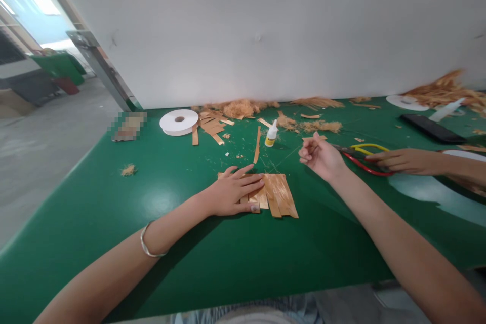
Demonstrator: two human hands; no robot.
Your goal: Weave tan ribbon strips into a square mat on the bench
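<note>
My left hand (231,193) lies flat with fingers spread on a panel of tan, wood-like strips (281,195) set side by side. It covers the panel's left part. My right hand (321,158) is raised to the right of the panel, palm turned up and fingers curled in. A thin, pale strand (287,157) runs from its fingertips down toward the panel's top edge. A small white glue bottle (271,134) with a yellow label stands upright behind the panel. One narrow tan strip (257,145) lies just left of the bottle.
A co-worker's hand (395,161) rests at scissors with red and yellow handles (370,149), close to my right hand. A white roll (179,121), loose strips (211,124) and fibre heaps (241,108) lie along the white board (258,35). A black phone-like object (433,128) sits right.
</note>
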